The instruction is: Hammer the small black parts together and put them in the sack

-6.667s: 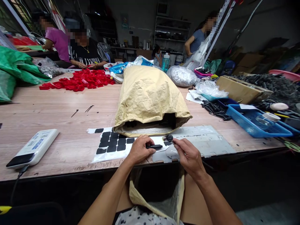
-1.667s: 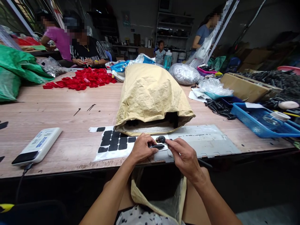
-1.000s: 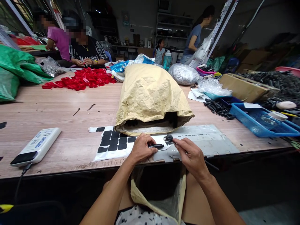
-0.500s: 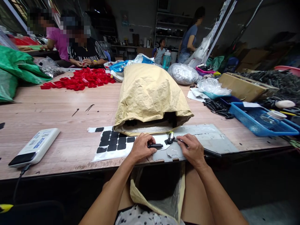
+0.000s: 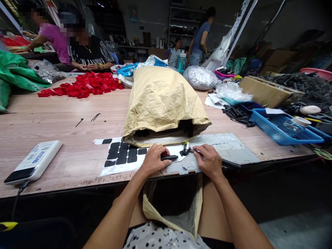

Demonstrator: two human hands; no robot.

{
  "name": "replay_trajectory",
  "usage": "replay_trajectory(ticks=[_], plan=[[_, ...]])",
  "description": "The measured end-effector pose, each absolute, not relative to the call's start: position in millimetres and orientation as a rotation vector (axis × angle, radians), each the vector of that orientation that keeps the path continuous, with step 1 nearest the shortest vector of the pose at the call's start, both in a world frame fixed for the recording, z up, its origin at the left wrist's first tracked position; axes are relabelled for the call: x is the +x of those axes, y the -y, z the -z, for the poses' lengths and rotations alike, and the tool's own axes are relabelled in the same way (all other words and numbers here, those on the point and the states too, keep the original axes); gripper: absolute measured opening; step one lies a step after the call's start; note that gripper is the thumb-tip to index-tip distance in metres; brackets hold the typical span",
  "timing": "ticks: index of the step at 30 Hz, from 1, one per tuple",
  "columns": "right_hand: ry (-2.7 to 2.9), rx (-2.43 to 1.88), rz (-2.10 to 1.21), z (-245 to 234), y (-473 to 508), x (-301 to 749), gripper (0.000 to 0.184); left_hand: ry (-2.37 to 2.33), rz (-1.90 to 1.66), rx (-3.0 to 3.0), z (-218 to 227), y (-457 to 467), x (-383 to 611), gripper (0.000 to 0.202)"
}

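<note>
My left hand (image 5: 156, 160) is closed around a short black cylindrical piece (image 5: 169, 157), whose end sticks out toward the right. My right hand (image 5: 209, 160) grips a small hammer (image 5: 186, 148) by its shaft; the dark head has a yellowish end, and the black handle passes out behind the hand. The hammer head is close to a black patch on the backing sheet, and I cannot tell if they touch. Under and beside my left hand lies a white sheet (image 5: 106, 171) with rows of black rounded-square stickers (image 5: 121, 161). A grey board (image 5: 233, 148) lies under the right hand.
A large yellow woven sack (image 5: 163, 100) lies open toward me. Another open sack (image 5: 150, 207) is between my legs. Left are a white power bank (image 5: 36, 160) and red parts (image 5: 85, 84); right, a blue basket (image 5: 282, 129) and black parts (image 5: 234, 116). Other people are beyond the table.
The camera view has shifted slightly, so the table appears a little farther left and up. Both hands keep their holds. At far left, the person in pink has stretched out an arm.
</note>
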State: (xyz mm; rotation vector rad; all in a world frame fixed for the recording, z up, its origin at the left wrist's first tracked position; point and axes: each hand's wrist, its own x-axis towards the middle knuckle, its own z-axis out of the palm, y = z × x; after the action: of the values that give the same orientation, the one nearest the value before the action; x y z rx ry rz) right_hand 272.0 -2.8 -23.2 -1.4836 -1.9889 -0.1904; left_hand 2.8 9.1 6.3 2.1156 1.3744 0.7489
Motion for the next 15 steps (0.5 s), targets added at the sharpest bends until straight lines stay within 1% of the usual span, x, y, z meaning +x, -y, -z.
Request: replay_trajectory(ticks=[3, 6, 9, 11, 13, 15], plan=[[1.984, -1.491, 0.193, 23, 3, 272, 0.020, -1.304, -0.796, 2.105, -11, -4, 1, 0.016], [1.990, -1.494, 0.187, 23, 3, 271, 0.020, -1.133, -0.791, 2.008, -25, 18, 3, 0.018], [1.985, -1.499, 0.187, 23, 3, 271, 0.020, -0.894, -0.538, 1.924, -33, 52, 10, 0.020], [1.978, -1.501, 0.187, 23, 3, 271, 0.020, -0.806, -0.317, 1.939, -26, 71, 19, 0.020], [1.973, -1.502, 0.185, 23, 3, 271, 0.020, -0.863, -0.130, 2.006, -7, 82, 27, 0.021], [1.969, -1.502, 0.183, 24, 3, 271, 0.020, -1.062, 0.042, 2.052, 18, 86, 34, 0.024]])
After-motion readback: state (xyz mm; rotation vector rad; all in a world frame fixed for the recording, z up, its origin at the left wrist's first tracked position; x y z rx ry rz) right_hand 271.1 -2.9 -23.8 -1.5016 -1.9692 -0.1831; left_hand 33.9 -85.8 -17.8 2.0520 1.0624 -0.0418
